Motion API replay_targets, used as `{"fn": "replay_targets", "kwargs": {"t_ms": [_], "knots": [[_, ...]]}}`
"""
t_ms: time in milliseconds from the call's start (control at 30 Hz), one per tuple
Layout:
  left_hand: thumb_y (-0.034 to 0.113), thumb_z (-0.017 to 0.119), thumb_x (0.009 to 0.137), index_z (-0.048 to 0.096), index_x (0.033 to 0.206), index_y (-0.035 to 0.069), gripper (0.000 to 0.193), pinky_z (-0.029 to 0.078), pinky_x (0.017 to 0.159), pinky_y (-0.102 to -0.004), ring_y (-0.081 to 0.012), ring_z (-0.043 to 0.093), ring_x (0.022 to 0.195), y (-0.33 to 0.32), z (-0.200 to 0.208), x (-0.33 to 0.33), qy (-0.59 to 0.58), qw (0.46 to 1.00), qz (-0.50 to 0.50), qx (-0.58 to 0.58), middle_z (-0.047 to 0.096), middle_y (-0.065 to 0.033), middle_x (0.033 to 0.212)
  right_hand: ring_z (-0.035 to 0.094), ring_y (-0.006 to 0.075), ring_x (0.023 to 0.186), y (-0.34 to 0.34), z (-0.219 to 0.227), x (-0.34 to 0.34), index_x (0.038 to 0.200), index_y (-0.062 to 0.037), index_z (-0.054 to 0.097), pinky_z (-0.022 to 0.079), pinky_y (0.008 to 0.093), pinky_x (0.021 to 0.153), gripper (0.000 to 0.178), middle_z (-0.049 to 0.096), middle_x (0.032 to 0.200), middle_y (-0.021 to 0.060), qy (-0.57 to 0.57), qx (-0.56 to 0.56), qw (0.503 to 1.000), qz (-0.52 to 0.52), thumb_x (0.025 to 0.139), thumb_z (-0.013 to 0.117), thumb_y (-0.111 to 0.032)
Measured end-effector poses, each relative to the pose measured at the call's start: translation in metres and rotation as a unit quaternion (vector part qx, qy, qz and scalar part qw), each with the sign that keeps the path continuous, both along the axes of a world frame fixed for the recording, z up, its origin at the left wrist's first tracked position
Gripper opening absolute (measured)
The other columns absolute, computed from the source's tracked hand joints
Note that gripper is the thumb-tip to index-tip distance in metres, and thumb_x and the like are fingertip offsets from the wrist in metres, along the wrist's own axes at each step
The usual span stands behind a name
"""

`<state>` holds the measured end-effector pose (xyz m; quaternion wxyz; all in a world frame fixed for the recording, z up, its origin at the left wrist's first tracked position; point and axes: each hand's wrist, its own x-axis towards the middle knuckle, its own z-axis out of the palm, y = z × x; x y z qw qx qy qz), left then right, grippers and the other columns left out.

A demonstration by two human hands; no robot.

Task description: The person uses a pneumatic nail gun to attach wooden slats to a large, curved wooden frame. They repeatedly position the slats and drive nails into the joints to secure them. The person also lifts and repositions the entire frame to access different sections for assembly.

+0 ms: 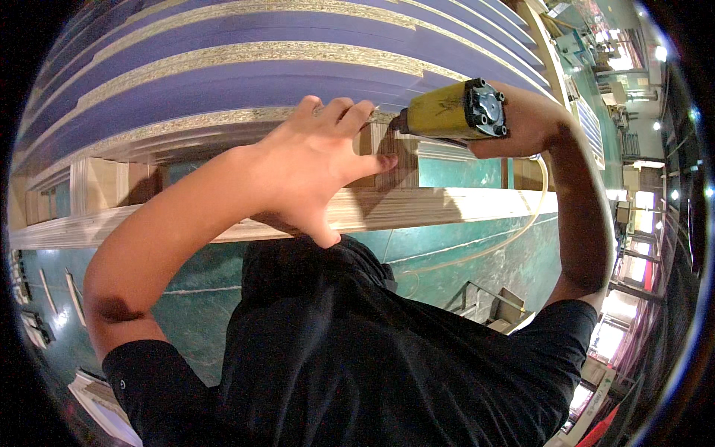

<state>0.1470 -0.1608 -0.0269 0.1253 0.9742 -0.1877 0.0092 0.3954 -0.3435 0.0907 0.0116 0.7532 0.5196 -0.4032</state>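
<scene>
1. Right hand [529,123], out at 2 o'clock: wrapped around the grip of a yellow tool [443,112], fingers mostly tucked out of sight behind it.
2. The tool itself sits at 1 o'clock, bolted metal end cap facing 3 and black nose pointing at 9. The nose is right by a crosspiece [406,175] of the wooden frame; can't tell if it's actually touching.
3. Left hand [313,160], at 11 o'clock: spread wide, fingers bent, thumb down toward 6, nothing gripped that I can see. It's over the frame's front rail [417,206], index fingertip near the crosspiece. Can't tell how much of it is in contact.
4. That rail runs roughly 9 to 3, and blue-purple panels [313,86] with speckled edges fill the 12 o'clock side.
5. Pale hose [546,185] near 3 o'clock, curving down over the green floor [201,268].
6. Writing check: there's a pale sign [598,398] at 4 o'clock with a green symbol and small lettering, plus a tiny light logo on the black shirt [387,357], left sleeve, at 8 o'clock. Dark smudges on the tool's casing, can't tell if they're print.
</scene>
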Motion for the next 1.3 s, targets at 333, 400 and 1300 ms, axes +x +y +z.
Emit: {"fn": "replay_targets", "kwargs": {"t_ms": [333,400,1300], "knots": [[0.056,0.086,0.056,0.051,0.152,0.021,0.108,0.029,0.114,-0.0574,-0.0469,0.033,0.142,0.001,0.003,0.0,0.012,1.0,0.0,0.0,0.031,-0.0322,0.155,0.067,0.0207,0.105,-0.004,0.004,-0.001,0.128,-0.0045,0.06,0.053,0.0369,0.098,0.063,0.073,0.115,0.0118,-0.008,-0.004,1.0,-0.011,0.073,0.086,-0.019],[0.056,0.086,0.056,0.051,0.152,0.021,0.108,0.029,0.114,-0.0573,-0.0471,0.033,0.142,0.001,0.003,0.0,0.011,1.0,0.0,-0.002,0.031,-0.0325,0.155,0.067,0.0209,0.103,-0.011,0.002,0.007,0.127,-0.0031,0.059,0.054,0.0367,0.095,0.063,0.072,0.114,0.0126,-0.011,0.004,1.0,-0.001,0.074,0.088,-0.023],[0.042,0.086,0.074,0.068,0.127,0.017,0.061,0.019,0.119,-0.0747,-0.033,0.038,0.151,-0.013,0.016,-0.049,-0.045,0.999,0.01,-0.008,0.047,-0.0146,0.155,0.066,0.0411,0.101,-0.138,-0.057,-0.107,0.12,0.0031,0.062,0.054,0.0451,0.087,0.065,0.064,0.113,0.0212,0.259,0.106,0.956,0.084,0.064,0.08,-0.024]]}}
